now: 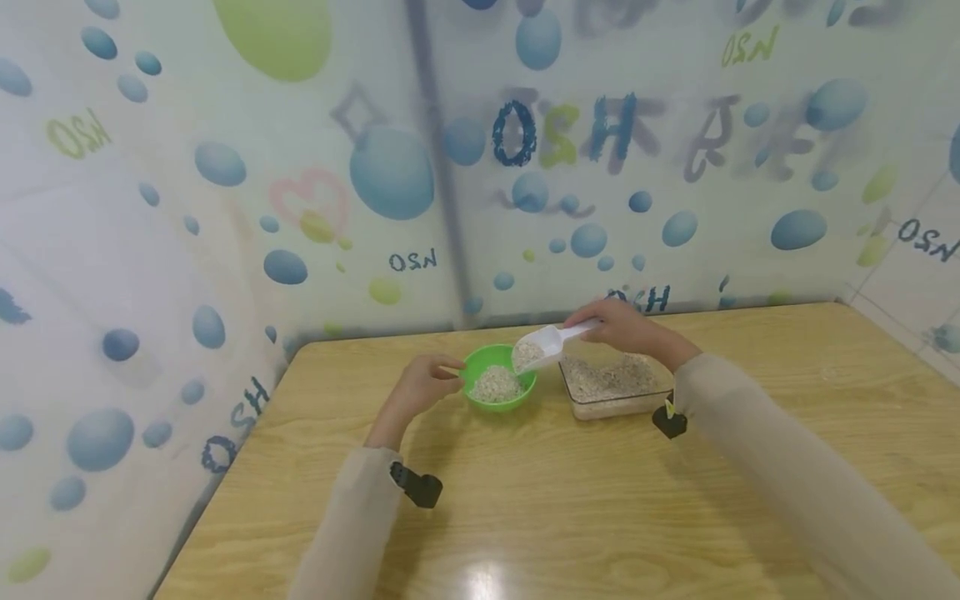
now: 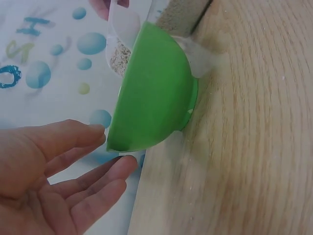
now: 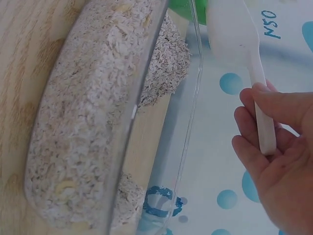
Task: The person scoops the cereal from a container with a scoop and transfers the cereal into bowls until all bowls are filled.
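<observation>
Transfer of dry flakes by scoop, at what I judge to be the emptying step. The right hand (image 1: pixel 618 325) is clamped on the handle of a white plastic scoop (image 1: pixel 551 340), whose blade hangs over the right rim of a round green bowl (image 2: pixel 154 88), mouth facing left and loaded with pale flakes (image 1: pixel 528 354). Whether any flakes are falling cannot be told. The left hand (image 1: pixel 427 385) stands at the bowl's left side, fingers and thumb apart, close against the rim without gripping it; exact contact is unclear. The next move, in my judgement, calls for a steeper tilt of the scoop above the bowl's middle, so that the load lands inside rather than over the edge, with the left hand ready to steady.

The bowl sits upright on a wood-grained table (image 1: pixel 525 500), towards its far edge: smooth, plain-walled, narrowing to a small foot, and holding a loose pale mound of flakes (image 1: pixel 495 385). To its right, near but apart, a clear rectangular box (image 1: pixel 617 407) holds a larger stock of flakes (image 1: pixel 611 375), pale mixed with brown, heaped unevenly. The scoop is broad at the blade, slim at the handle.
</observation>
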A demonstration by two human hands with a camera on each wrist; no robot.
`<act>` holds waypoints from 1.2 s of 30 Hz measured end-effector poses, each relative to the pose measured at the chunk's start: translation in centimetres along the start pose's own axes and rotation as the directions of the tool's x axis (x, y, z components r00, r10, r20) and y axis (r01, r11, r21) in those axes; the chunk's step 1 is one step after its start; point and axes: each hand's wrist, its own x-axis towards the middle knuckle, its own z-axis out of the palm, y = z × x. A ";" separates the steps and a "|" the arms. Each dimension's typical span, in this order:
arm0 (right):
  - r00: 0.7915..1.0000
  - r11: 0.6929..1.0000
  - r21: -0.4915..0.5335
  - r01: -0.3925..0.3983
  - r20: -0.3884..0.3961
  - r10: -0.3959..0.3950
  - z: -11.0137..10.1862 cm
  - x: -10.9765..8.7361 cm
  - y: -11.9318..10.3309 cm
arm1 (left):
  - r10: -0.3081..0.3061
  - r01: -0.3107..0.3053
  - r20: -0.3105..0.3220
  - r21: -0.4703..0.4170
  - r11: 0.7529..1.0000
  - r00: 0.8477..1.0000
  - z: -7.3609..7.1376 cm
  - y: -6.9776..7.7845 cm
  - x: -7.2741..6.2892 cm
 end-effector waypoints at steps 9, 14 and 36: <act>0.999 1.000 -0.022 0.021 0.047 -0.020 -0.2 0.9 -0.4 | 0.008 -0.008 0.028 -0.020 1.000 1.000 0.1 -0.1 -0.2; 0.994 0.995 -0.069 0.068 0.084 -0.062 -0.8 1.3 -1.3 | 0.003 -0.002 0.032 -0.019 1.000 0.999 0.2 -0.2 -0.1; 0.997 0.989 -0.136 0.056 0.064 -0.047 0.0 2.5 -2.0 | -0.017 0.018 0.034 -0.016 1.000 0.999 0.2 0.3 -0.3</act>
